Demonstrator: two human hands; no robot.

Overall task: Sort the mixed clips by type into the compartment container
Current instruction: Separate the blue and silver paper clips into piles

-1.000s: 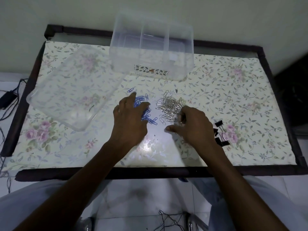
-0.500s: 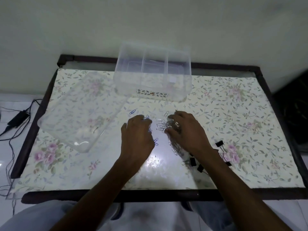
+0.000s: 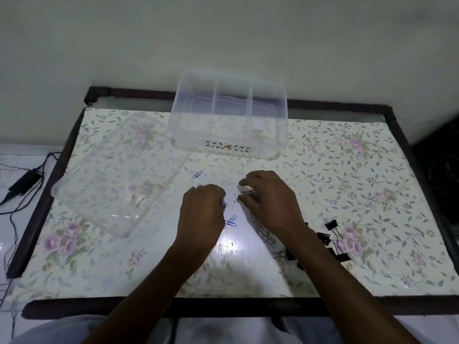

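At the middle of the tabletop [image 3: 372, 194], my left hand [image 3: 202, 217] has curled its fingers shut over the blue paper clips [image 3: 231, 221], which a second ago lay under a flat palm; a few remain loose beside it. My right hand [image 3: 269, 204] has moved forward onto the silver paper clips [image 3: 263, 232], its fingers pinching a small bunch. The black binder clips [image 3: 330, 240] lie untouched at right. The compartment container [image 3: 228, 115] appears empty: I judge gathering begun, nothing yet sorted.

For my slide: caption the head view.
Left hand gathers blue clips, right hand silver clips; container empty.
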